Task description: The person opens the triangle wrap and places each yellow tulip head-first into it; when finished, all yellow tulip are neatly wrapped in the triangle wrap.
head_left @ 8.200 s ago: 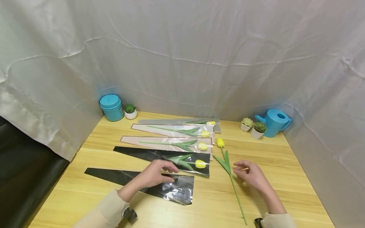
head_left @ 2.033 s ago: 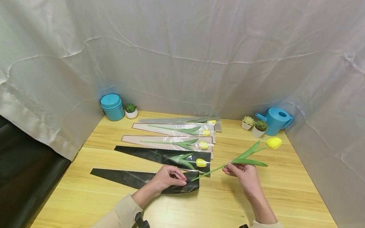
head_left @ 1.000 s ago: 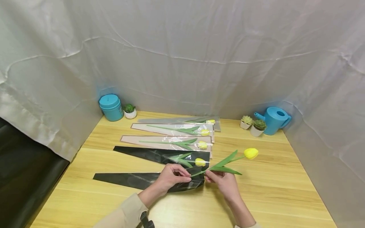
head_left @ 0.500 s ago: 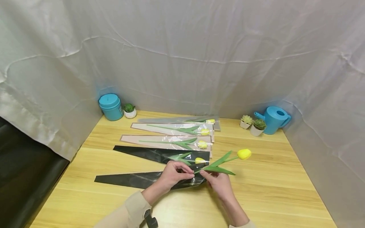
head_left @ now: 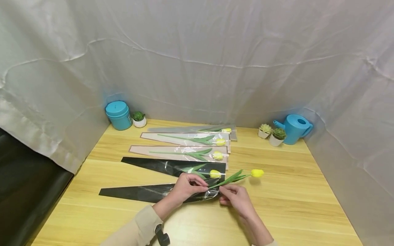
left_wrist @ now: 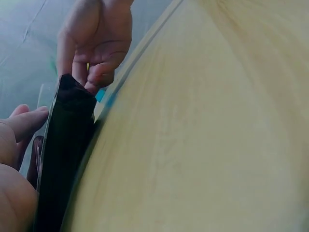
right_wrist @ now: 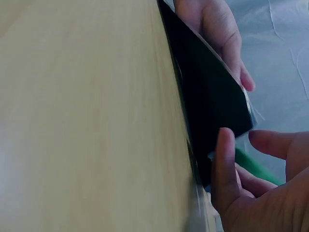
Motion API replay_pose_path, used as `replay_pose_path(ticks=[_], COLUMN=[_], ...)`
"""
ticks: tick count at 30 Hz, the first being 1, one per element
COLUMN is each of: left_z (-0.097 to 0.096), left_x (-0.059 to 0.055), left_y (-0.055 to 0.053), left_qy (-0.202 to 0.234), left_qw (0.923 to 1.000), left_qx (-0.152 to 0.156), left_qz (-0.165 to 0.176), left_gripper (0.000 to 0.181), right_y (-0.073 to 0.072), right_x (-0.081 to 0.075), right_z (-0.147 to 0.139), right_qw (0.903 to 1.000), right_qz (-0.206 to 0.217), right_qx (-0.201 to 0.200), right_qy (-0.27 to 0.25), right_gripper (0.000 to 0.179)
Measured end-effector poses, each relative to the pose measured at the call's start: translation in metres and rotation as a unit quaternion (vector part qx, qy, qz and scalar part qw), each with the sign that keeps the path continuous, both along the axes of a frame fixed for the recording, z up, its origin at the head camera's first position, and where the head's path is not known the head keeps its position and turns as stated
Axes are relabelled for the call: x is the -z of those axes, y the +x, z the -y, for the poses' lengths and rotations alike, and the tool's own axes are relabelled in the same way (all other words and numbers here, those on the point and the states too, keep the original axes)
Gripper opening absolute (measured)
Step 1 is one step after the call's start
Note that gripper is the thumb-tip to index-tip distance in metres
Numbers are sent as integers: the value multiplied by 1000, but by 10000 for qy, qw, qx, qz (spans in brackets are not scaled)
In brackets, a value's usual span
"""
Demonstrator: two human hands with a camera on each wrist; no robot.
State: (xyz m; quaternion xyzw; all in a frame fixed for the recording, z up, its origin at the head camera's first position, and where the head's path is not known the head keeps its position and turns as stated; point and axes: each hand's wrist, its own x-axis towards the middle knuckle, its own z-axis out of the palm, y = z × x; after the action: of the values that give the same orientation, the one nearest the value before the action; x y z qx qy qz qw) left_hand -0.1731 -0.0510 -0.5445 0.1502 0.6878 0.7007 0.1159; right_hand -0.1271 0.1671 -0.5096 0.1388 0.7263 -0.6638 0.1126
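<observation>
A black flower sleeve (head_left: 138,193) with a clear front lies nearest me, its wide mouth held up off the table. My left hand (head_left: 187,188) pinches the mouth's upper edge. A yellow tulip (head_left: 257,173) points its stem into that mouth; leaves and bloom are outside. My right hand (head_left: 237,198) is at the mouth's right end, thumb above and fingers below the sleeve's edge. In the right wrist view, the fingers (right_wrist: 224,159) lie against the black back, with a green leaf (right_wrist: 256,166) behind. The left wrist view shows the black back (left_wrist: 67,145) beside my left fingers.
Several sleeves with yellow tulips lie in a row behind: black (head_left: 147,164), pinkish (head_left: 143,150), white (head_left: 152,136) and grey (head_left: 166,130). A blue canister (head_left: 118,116) and potted succulent (head_left: 139,119) stand back left. Two succulents (head_left: 278,136) and a blue watering can (head_left: 295,130) stand back right.
The tulip was picked up from the table by my right hand, brought left and lowered with its stem into the black sleeve. My left hand lifted the sleeve's mouth. Lately my right fingers shifted to its edge.
</observation>
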Motion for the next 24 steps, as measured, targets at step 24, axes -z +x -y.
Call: replay_pose_path(ticks=[24], left_z=[2], left_x=[3], left_y=[0], left_qy=[-109], left_qw=[9998], left_qx=[103], left_qz=[126], left_gripper=[15], right_y=[-75], right_x=[-9], right_z=[-122], right_qw=[8962], right_qz=[-1776], right_qx=[-2056], right_qy=[3508], right_gripper=[12])
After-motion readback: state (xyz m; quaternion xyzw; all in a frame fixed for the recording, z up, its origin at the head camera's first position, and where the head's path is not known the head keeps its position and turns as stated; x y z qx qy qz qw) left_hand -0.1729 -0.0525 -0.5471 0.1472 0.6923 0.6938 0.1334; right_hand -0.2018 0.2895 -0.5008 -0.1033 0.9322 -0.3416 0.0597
